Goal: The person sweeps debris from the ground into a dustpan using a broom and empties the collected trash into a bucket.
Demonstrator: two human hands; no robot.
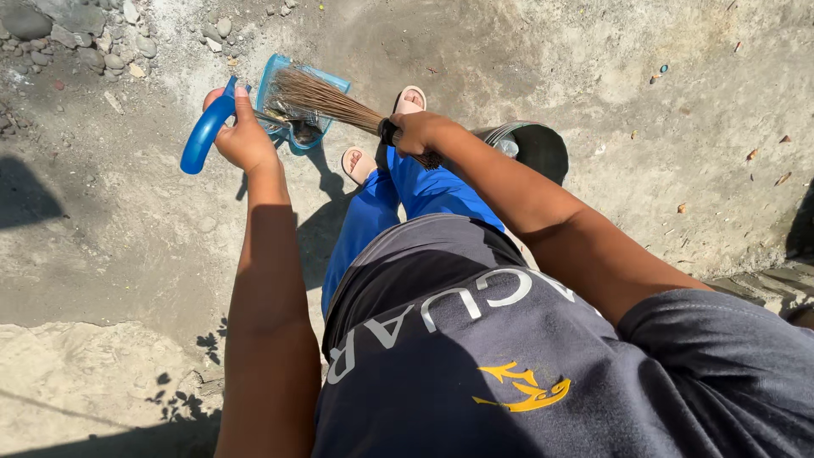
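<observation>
Sunlit dusty concrete ground [593, 76], loose stones [76, 34], hard shadows.

The curved plastic dustpan handle [203, 134] is bright blue, and the plastic dustpan pan [288, 80] joined to it is a paler, see-through blue. The stiff bundled-twig broom [326, 100] lying in that pan is brown, with a black band nearer the handle end. Below the pan, the cloth trousers [407, 199] are vivid blue, the sandals [409, 99] pale pink. The cotton shirt [509, 373] is dark grey with white lettering and a yellow emblem. The ground [593, 76] is dusty grey-tan.
</observation>
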